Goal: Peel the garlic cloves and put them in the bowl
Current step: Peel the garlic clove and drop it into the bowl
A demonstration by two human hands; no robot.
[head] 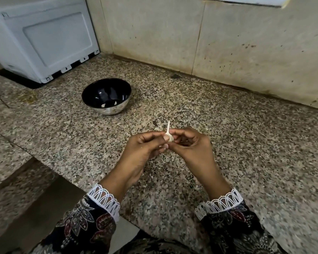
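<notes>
A small white garlic bulb (169,136) with a thin upright stem is pinched between both hands above the speckled granite counter. My left hand (143,151) grips it from the left, its thumb against the bulb. My right hand (189,145) holds it from the right with curled fingers. A steel bowl (106,97) with a dark inside stands on the counter, up and to the left of the hands. Two small pale pieces (108,104) lie in its bottom.
A white appliance (42,37) sits on a black mat at the back left. A stained tiled wall (228,43) runs along the back of the counter. The counter's front edge (44,162) drops off at the lower left. Pale garlic skin (159,128) lies just beyond the hands.
</notes>
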